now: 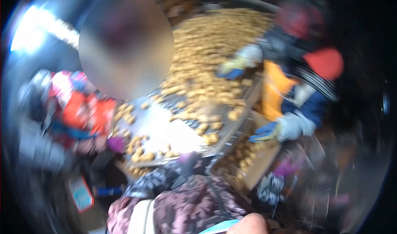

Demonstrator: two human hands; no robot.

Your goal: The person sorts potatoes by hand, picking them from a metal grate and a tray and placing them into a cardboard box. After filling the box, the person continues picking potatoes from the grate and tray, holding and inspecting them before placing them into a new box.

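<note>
The picture is smeared by motion. My left hand, in a purple glove below a dark patterned sleeve, is at the near edge of a metal sorting table. Its fingers are too blurred to read. Potatoes lie on the table close by it. My right hand appears as a purple blur at the lower right, beside a grey patterned sleeve. It is nearest to a side chute with potatoes in it. Whether either hand holds anything cannot be made out.
A large heap of potatoes covers the table's far part. On the right, a co-worker in an orange apron has gloved hands at the heap and the chute. Another in a red patterned jacket stands left. A bright lamp shines upper left.
</note>
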